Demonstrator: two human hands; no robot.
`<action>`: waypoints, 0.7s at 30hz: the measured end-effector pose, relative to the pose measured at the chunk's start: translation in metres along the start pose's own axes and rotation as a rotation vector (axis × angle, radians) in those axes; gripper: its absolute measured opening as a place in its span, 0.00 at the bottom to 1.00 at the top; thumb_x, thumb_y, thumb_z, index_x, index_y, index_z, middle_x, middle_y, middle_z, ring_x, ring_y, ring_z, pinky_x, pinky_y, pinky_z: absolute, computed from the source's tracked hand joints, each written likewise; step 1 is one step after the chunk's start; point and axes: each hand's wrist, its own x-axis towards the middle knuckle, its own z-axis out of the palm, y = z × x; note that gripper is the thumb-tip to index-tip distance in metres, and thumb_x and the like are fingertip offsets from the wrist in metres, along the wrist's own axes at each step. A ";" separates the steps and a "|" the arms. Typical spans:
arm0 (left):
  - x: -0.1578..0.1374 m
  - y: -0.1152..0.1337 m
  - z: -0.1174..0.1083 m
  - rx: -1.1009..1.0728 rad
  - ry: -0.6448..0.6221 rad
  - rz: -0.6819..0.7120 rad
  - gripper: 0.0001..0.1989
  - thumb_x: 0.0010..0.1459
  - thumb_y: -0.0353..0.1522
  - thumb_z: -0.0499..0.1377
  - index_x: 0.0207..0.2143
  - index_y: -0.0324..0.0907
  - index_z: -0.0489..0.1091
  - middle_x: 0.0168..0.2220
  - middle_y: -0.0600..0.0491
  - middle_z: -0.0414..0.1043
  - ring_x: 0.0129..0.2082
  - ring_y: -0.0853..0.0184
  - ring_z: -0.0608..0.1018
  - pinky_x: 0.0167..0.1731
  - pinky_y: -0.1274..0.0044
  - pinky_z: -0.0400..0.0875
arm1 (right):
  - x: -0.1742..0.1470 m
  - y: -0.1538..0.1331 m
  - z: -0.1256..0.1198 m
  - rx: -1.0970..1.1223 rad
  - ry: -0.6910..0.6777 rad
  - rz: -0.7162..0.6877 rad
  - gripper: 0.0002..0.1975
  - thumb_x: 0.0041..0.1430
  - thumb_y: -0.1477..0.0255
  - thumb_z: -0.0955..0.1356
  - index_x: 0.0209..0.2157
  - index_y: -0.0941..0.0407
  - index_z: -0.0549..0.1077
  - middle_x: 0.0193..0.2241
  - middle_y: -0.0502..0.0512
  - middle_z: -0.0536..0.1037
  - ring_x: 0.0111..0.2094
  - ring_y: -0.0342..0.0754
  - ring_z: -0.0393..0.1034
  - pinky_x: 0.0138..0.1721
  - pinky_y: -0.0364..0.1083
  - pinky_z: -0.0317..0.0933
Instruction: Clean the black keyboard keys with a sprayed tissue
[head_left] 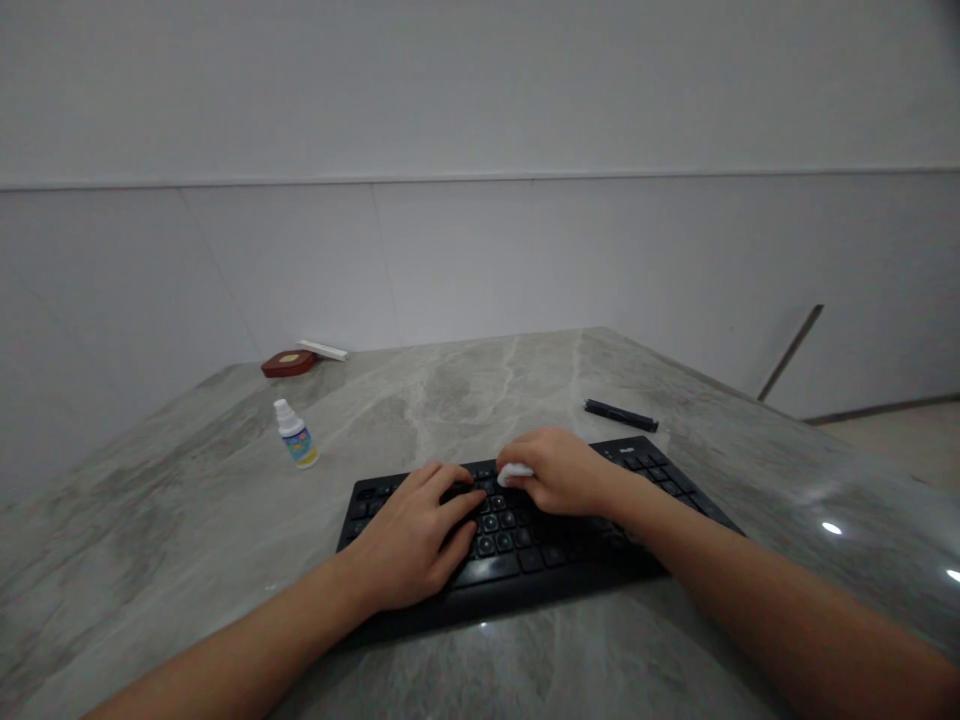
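A black keyboard [484, 572] lies slightly angled in front of me. My left hand [426, 530] rests on its left half, palm down, fingers apart and holding nothing. My right hand [559, 472] is closed on a small white wipe [515, 473], which pokes out between thumb and fingers over the upper middle keys. Whether it is cloth, tissue or cotton I cannot tell. Both hands cover part of the keys.
A small white spray bottle [298, 436] with a colourful label stands left of the keyboard. Behind it are a reddish-brown case [289, 363] and a white strip [324, 350]. A black pen-like stick [621, 415] lies beyond the keyboard on the grey marbled table [465, 400].
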 end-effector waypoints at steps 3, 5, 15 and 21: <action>0.000 0.000 0.000 0.003 -0.004 -0.001 0.17 0.64 0.28 0.53 0.54 0.38 0.69 0.51 0.43 0.66 0.50 0.56 0.70 0.52 0.61 0.70 | -0.003 0.009 -0.007 -0.005 0.028 0.072 0.08 0.58 0.72 0.67 0.37 0.54 0.78 0.33 0.56 0.81 0.36 0.52 0.74 0.36 0.46 0.57; 0.000 0.001 0.000 0.002 -0.004 0.000 0.17 0.64 0.28 0.53 0.54 0.37 0.70 0.51 0.42 0.66 0.50 0.56 0.70 0.52 0.61 0.69 | -0.006 0.013 -0.010 -0.007 0.044 0.106 0.08 0.59 0.71 0.68 0.38 0.54 0.79 0.33 0.56 0.81 0.36 0.52 0.74 0.37 0.46 0.58; 0.000 0.000 0.000 0.003 -0.020 -0.002 0.17 0.64 0.28 0.53 0.54 0.38 0.70 0.51 0.41 0.66 0.51 0.55 0.70 0.52 0.60 0.69 | -0.007 0.012 0.001 0.031 -0.046 0.053 0.08 0.59 0.70 0.68 0.38 0.54 0.78 0.33 0.55 0.82 0.36 0.52 0.75 0.36 0.46 0.58; 0.001 0.001 0.000 -0.001 -0.015 -0.002 0.17 0.65 0.29 0.52 0.54 0.38 0.70 0.50 0.41 0.67 0.51 0.55 0.70 0.51 0.60 0.70 | -0.007 0.008 -0.001 0.037 -0.059 0.060 0.07 0.58 0.71 0.67 0.37 0.54 0.78 0.32 0.55 0.81 0.36 0.52 0.74 0.36 0.45 0.58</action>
